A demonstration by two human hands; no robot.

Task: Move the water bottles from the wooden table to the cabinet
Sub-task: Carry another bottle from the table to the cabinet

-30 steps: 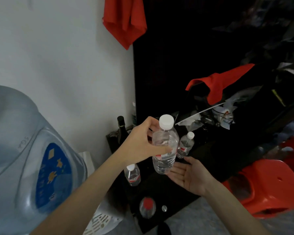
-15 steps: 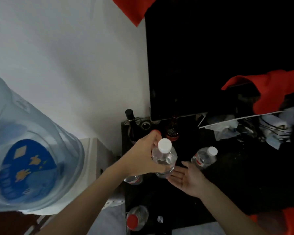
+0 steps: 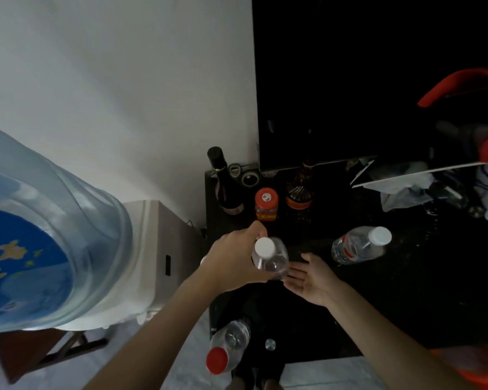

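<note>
My left hand (image 3: 234, 257) grips a clear water bottle (image 3: 271, 257) with a white cap, held upright just above the black cabinet top (image 3: 406, 291). Beside the bottle my right hand (image 3: 310, 277) lies palm up with its fingers spread, holding nothing. A second white-capped water bottle (image 3: 359, 244) stands on the cabinet top to the right. A red-capped clear bottle (image 3: 227, 347) stands at the cabinet's near left corner.
A dark wine bottle (image 3: 223, 181), a red-lidded jar (image 3: 266, 204), a brown bottle (image 3: 299, 190) and tape rolls (image 3: 248, 175) stand at the cabinet's back left. A water dispenser (image 3: 158, 254) with a big blue jug (image 3: 40, 235) is at the left. Red cloth (image 3: 468, 88) and clutter lie right.
The view has tilted downward and closer. My left hand has lowered the bottle toward the cabinet top; my right hand stays open beside it. The red jar is now in view.
</note>
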